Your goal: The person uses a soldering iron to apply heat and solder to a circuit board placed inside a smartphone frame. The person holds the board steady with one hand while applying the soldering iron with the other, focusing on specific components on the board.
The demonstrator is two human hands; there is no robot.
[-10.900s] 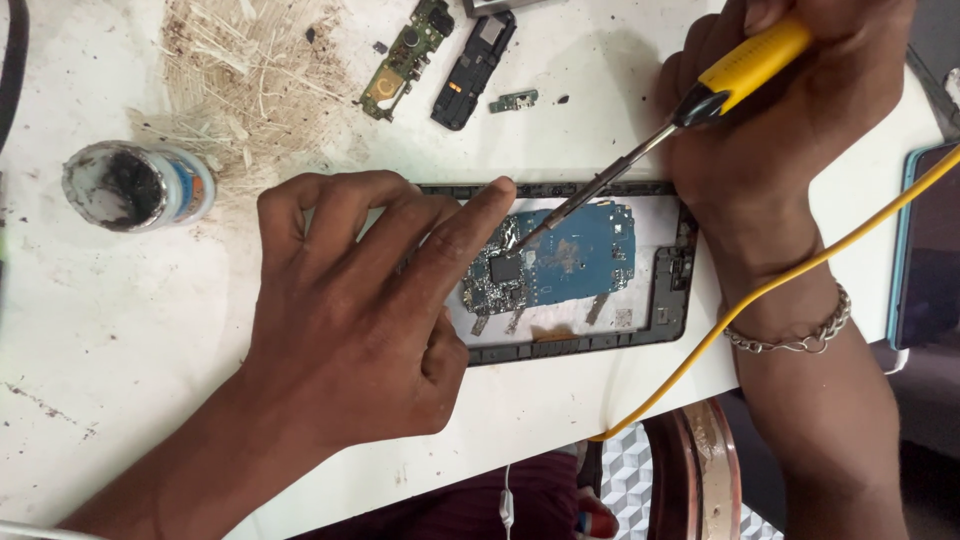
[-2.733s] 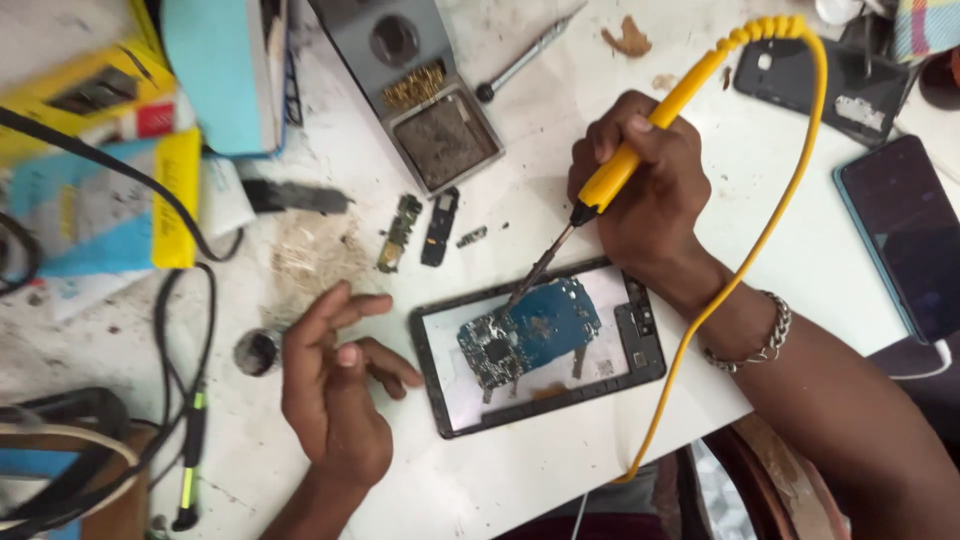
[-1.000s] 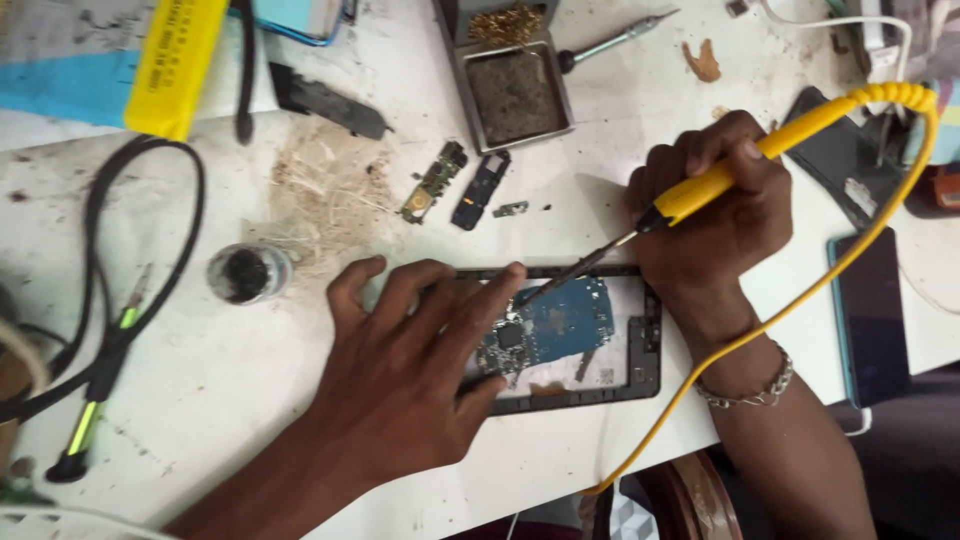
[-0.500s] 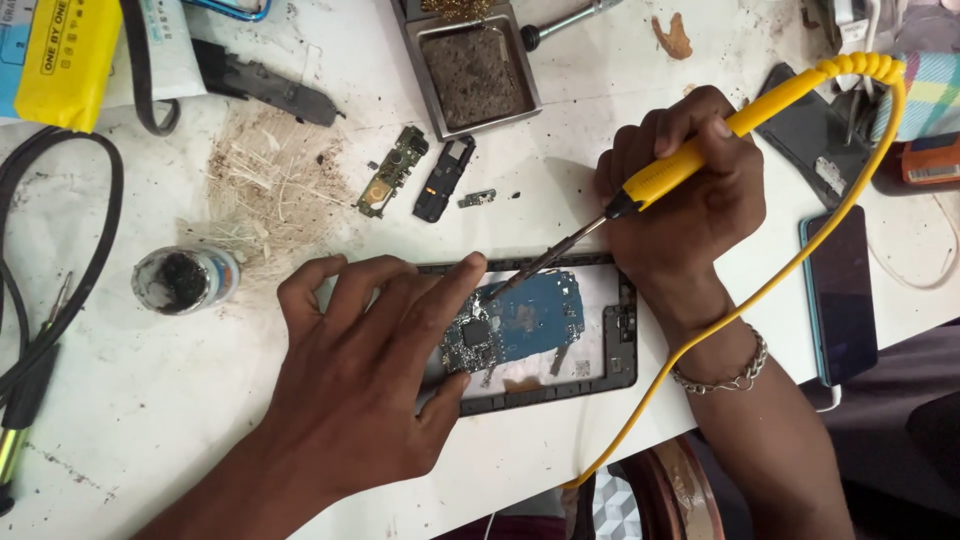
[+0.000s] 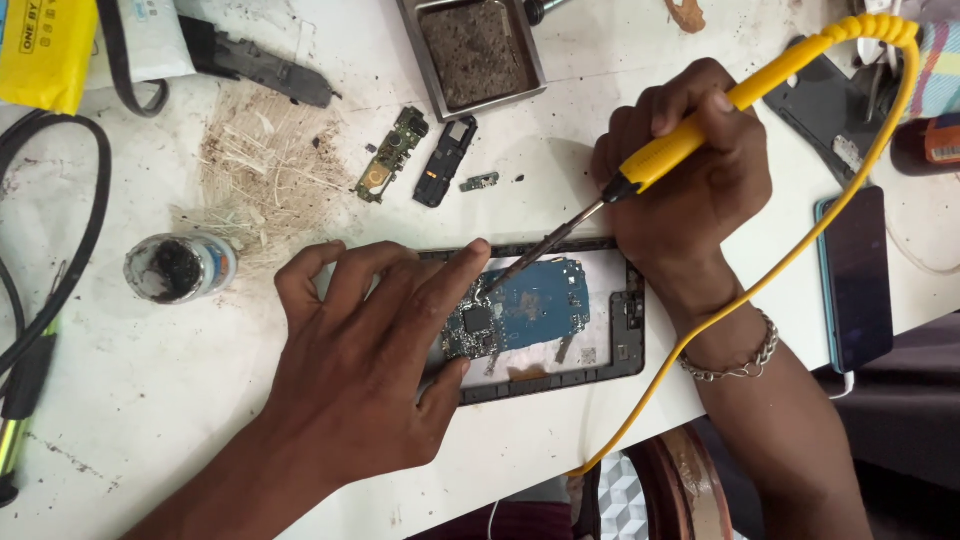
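Left hand (image 5: 365,370) lies flat and spread, holding nothing, pressing the opened phone frame (image 5: 560,320) down on the white counter (image 5: 120,420) at centre frame, index fingertip beside the blue circuit board (image 5: 530,310). Right hand (image 5: 690,185), upper right, is closed around the yellow soldering iron (image 5: 680,145), tip touching the board's upper left edge. Small open jar (image 5: 178,268) sits at left, loose phone parts (image 5: 415,155) above centre.

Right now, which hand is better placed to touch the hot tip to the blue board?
Probably the right hand. It grips the yellow soldering iron, whose tip sits at the blue circuit board. The left hand lies flat, steadying the open phone frame.
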